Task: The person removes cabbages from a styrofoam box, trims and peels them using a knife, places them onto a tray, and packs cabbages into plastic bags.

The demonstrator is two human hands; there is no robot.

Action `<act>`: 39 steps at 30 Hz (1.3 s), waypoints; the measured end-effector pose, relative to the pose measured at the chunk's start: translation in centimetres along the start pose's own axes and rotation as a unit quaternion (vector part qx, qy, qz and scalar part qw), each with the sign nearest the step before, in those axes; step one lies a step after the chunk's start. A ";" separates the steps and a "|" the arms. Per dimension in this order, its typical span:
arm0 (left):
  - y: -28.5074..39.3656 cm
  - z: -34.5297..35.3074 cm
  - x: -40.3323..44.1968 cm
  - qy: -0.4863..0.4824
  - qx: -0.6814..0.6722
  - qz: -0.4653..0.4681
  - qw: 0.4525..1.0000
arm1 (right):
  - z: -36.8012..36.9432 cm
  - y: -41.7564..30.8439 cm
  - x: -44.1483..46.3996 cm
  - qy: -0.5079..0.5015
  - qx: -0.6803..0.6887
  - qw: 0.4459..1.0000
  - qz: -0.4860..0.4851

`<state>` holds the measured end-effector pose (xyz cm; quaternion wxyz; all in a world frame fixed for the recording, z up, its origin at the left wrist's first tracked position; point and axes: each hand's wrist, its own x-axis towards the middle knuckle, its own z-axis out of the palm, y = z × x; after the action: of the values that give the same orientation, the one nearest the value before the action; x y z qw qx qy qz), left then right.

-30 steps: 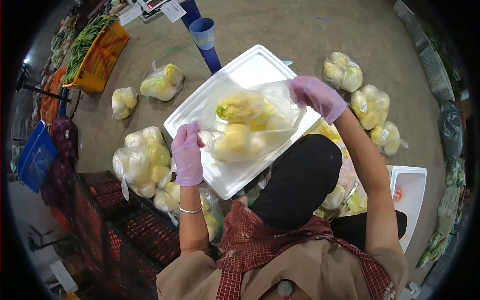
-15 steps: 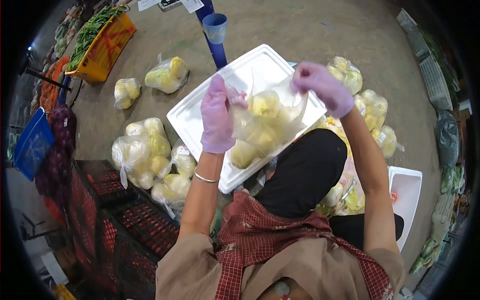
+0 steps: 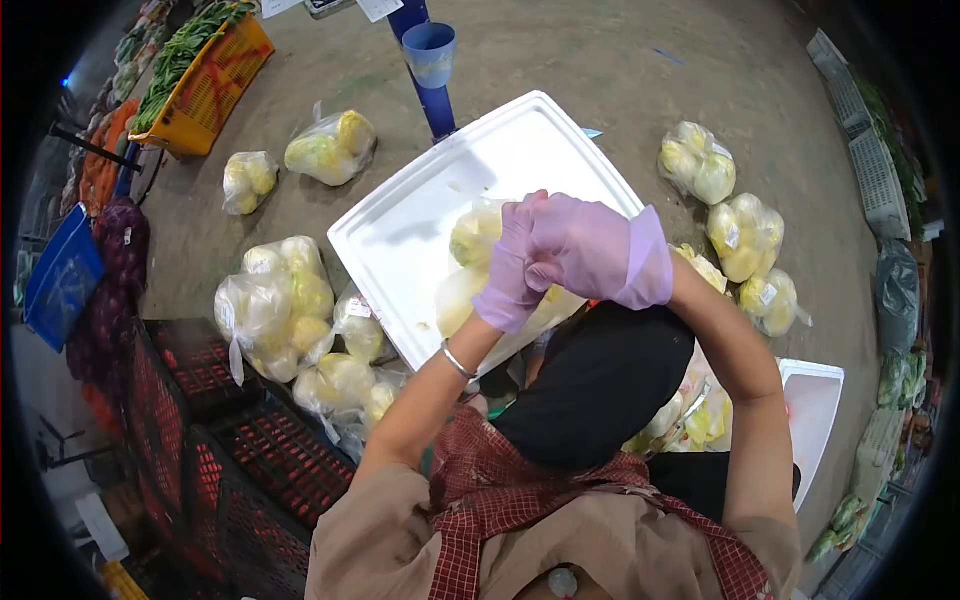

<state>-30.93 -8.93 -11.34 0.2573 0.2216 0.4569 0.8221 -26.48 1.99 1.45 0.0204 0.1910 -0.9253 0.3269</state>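
Head view: clear plastic bag (image 3: 462,290) of yellowish napa cabbages (image 3: 474,238) sitting on the white foam lid (image 3: 395,235), right under both hands.
Left hand (image 3: 515,262): purple-gloved, fingers curled tight on the bag's top end, though the plastic inside the grip is basically hidden.
Right hand (image 3: 592,248): same colour, bunched up against the left one, also clenched on that end from what I can see.
Knee side: black trouser leg (image 3: 595,390) just beside the lid.
Floor left: bagged cabbages (image 3: 275,312) piled near black plastic crates (image 3: 280,455).
Floor right: three more cabbage bags (image 3: 742,238).
Far side: blue cup (image 3: 430,65) at a blue post (image 3: 435,115), plus a yellow crate (image 3: 205,105) stuffed with long greens (image 3: 182,65).
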 end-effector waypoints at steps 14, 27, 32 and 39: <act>2.5 -2.6 1.1 -0.026 0.369 -0.016 0.929 | 5.1 9.3 0.5 0.110 0.374 0.871 0.299; 6.2 -6.5 4.0 -0.139 0.048 -0.395 0.907 | 4.5 8.3 0.5 0.170 0.500 0.782 0.330; 6.0 -6.8 3.2 -0.137 0.080 -0.328 0.931 | 6.2 7.1 -2.5 -0.020 0.474 0.838 0.269; 4.2 -5.5 1.6 -0.197 0.527 -0.028 0.826 | 4.8 10.2 0.0 0.160 0.482 0.811 0.290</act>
<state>-36.34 -13.32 -10.16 0.2084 0.4680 0.7665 0.3872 -29.83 6.31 -8.39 -0.0227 -0.1560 -0.6455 0.7473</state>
